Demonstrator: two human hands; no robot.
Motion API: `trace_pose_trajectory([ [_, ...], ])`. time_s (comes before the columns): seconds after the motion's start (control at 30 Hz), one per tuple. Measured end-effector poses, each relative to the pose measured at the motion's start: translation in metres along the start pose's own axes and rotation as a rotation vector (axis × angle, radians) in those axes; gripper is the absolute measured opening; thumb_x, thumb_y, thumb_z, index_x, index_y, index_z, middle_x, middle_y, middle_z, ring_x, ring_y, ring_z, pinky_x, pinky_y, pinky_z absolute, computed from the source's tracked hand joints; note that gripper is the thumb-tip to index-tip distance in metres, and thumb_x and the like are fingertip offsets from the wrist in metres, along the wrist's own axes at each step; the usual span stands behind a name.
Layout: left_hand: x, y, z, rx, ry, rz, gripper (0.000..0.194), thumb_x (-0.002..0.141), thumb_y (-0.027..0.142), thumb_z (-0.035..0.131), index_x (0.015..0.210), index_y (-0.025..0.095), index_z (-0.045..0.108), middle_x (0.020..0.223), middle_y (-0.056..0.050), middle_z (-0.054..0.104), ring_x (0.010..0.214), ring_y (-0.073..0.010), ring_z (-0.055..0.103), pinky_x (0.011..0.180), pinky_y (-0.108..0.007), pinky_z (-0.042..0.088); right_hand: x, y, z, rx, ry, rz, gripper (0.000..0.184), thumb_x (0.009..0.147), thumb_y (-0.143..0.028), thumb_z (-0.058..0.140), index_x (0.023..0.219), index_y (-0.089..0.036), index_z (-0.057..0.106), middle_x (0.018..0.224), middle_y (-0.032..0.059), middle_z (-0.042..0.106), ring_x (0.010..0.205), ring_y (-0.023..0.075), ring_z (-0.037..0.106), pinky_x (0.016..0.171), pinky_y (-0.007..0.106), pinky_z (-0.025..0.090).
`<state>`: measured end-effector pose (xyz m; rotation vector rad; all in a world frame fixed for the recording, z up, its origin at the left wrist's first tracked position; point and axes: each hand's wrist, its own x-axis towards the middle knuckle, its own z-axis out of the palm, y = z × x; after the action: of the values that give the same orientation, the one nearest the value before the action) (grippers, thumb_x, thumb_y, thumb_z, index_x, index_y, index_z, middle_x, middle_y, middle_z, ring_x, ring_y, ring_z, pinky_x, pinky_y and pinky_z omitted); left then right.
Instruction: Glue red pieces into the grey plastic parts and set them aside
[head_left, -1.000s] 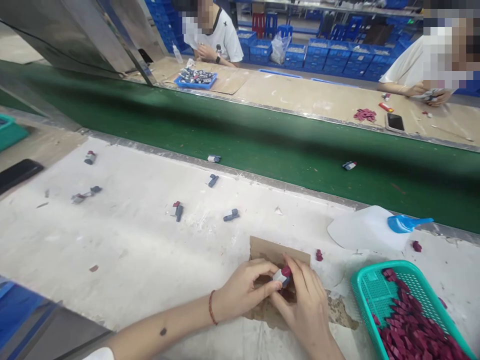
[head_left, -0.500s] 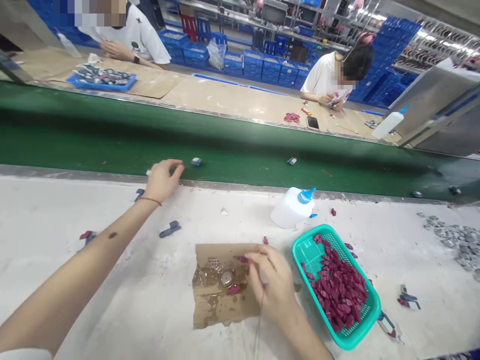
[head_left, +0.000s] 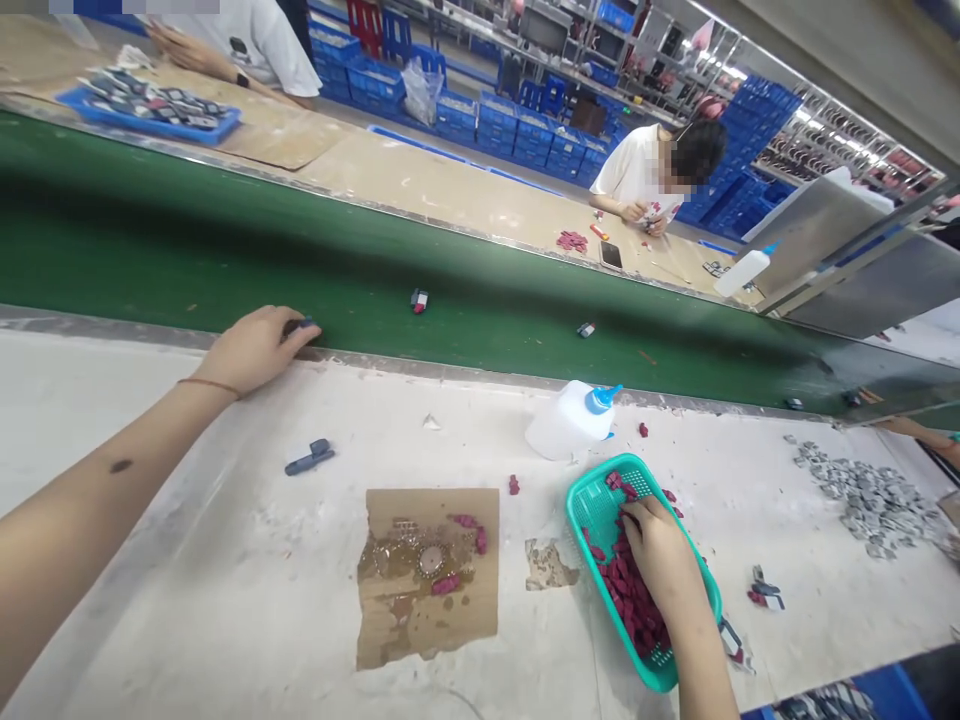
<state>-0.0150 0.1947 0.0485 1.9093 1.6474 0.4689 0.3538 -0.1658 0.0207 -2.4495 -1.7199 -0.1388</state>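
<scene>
My left hand rests at the near edge of the green conveyor belt, its thumb and fingers closed round a small dark grey-blue part, mostly hidden. Inside the teal basket, my right hand reaches down with bent fingers among small maroon pieces. Its fingertips are partly hidden, so what they grip cannot be made out. Left of the basket lies a piece of brown cardboard, wet in spots, bearing several maroon pieces and a round metallic-looking mark.
A white bottle with a blue nozzle stands behind the basket. One grey part lies on the white table. Grey pieces are heaped at right. Small parts sit on the belt; people work across it.
My right hand has gone from the cardboard to the basket, leaving maroon pieces on the cardboard. My left hand has shifted left along the belt edge, closing on a dark part. The view has turned slightly.
</scene>
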Motion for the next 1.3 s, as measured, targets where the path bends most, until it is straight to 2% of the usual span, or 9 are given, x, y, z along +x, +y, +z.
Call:
trace_pose_trajectory([
  [0.13, -0.01, 0.01, -0.001, -0.359, 0.077, -0.189, 0.035, 0.101, 0.034, 0.034, 0.107, 0.007, 0.055, 0.107, -0.008, 0.065, 0.079, -0.0133, 0.056, 0.089, -0.033, 0.05, 0.003, -0.003, -0.003, 0.02, -0.008, -0.018, 0.028, 0.092, -0.019, 0.043, 0.077, -0.021, 0.066, 0.081, 0.0065, 0.066, 0.071, 0.0221, 0.066, 0.064, 0.035, 0.054],
  [0.23, -0.035, 0.011, 0.004, -0.651, -0.037, -0.189, 0.035, 0.099, 0.04, 0.043, 0.1, 0.008, 0.056, 0.098, -0.007, 0.066, 0.068, -0.0087, 0.052, 0.073, -0.023, 0.049, 0.003, -0.002, -0.004, 0.022, -0.037, -0.041, 0.026, 0.094, -0.022, 0.042, 0.078, -0.022, 0.063, 0.082, 0.0062, 0.065, 0.073, 0.0232, 0.066, 0.065, 0.037, 0.054],
  [0.33, -0.069, 0.009, 0.013, -0.881, -0.191, -0.216, 0.042, 0.079, 0.051, 0.07, 0.092, 0.012, 0.059, 0.092, -0.005, 0.068, 0.069, -0.0112, 0.056, 0.07, -0.024, 0.049, -0.001, 0.004, -0.001, 0.056, -0.029, -0.078, 0.025, 0.094, -0.023, 0.042, 0.083, -0.02, 0.064, 0.085, 0.0083, 0.066, 0.081, 0.0254, 0.066, 0.073, 0.041, 0.055],
  [0.43, -0.1, 0.007, 0.021, -0.852, -0.333, -0.219, 0.055, 0.061, 0.054, 0.081, 0.098, 0.017, 0.062, 0.1, -0.007, 0.071, 0.074, -0.0176, 0.063, 0.073, -0.031, 0.053, -0.005, 0.012, 0.0, 0.097, -0.028, -0.114, 0.023, 0.092, -0.02, 0.044, 0.091, -0.018, 0.067, 0.089, 0.0112, 0.068, 0.086, 0.0279, 0.066, 0.078, 0.045, 0.055],
  [0.57, -0.126, 0.006, 0.035, -0.833, -0.469, -0.159, 0.052, 0.064, 0.058, 0.077, 0.099, 0.021, 0.067, 0.108, -0.01, 0.072, 0.08, -0.0239, 0.067, 0.077, -0.038, 0.055, -0.007, 0.016, -0.004, 0.158, -0.087, -0.083, 0.022, 0.089, -0.019, 0.047, 0.086, -0.02, 0.068, 0.087, 0.0107, 0.069, 0.084, 0.0282, 0.067, 0.078, 0.046, 0.056],
  [0.7, -0.141, 0.007, 0.047, -0.869, -0.425, -0.142, 0.048, 0.064, 0.061, 0.076, 0.092, 0.022, 0.071, 0.098, -0.012, 0.074, 0.088, -0.0304, 0.066, 0.071, -0.037, 0.054, -0.002, 0.009, -0.016, 0.291, -0.131, 0.016, 0.021, 0.089, -0.031, 0.05, 0.082, -0.021, 0.067, 0.084, 0.0093, 0.071, 0.083, 0.0287, 0.067, 0.077, 0.047, 0.055],
  [0.83, -0.155, 0.01, 0.049, -0.886, -0.47, -0.14, 0.045, 0.069, 0.06, 0.073, 0.095, 0.023, 0.072, 0.105, -0.011, 0.074, 0.091, -0.0303, 0.065, 0.072, -0.035, 0.053, 0.006, -0.014, -0.036, 0.616, -0.197, 0.193, 0.024, 0.088, -0.043, 0.057, 0.089, -0.022, 0.067, 0.085, 0.0076, 0.074, 0.078, 0.0251, 0.07, 0.069, 0.038, 0.057],
  [0.97, -0.168, 0.016, 0.05, -0.966, -0.546, -0.143, 0.042, 0.077, 0.055, 0.067, 0.102, 0.021, 0.07, 0.107, -0.009, 0.073, 0.087, -0.0264, 0.066, 0.076, -0.036, 0.053, 0.013, -0.053, -0.046, 1.029, -0.125, 0.322, 0.031, 0.082, -0.046, 0.068, 0.098, -0.02, 0.072, 0.081, 0.0076, 0.076, 0.068, 0.0212, 0.071, 0.064, 0.033, 0.058],
  [1.3, -0.177, 0.012, 0.068, -1.102, -0.564, -0.138, 0.04, 0.076, 0.051, 0.072, 0.093, 0.017, 0.059, 0.095, -0.01, 0.075, 0.08, -0.0207, 0.068, 0.062, -0.028, 0.051, 0.029, -0.152, -0.013, 1.42, -0.413, 0.278, 0.032, 0.074, -0.049, 0.076, 0.07, -0.019, 0.065, 0.065, 0.004, 0.071, 0.053, 0.0161, 0.064, 0.049, 0.026, 0.055],
])
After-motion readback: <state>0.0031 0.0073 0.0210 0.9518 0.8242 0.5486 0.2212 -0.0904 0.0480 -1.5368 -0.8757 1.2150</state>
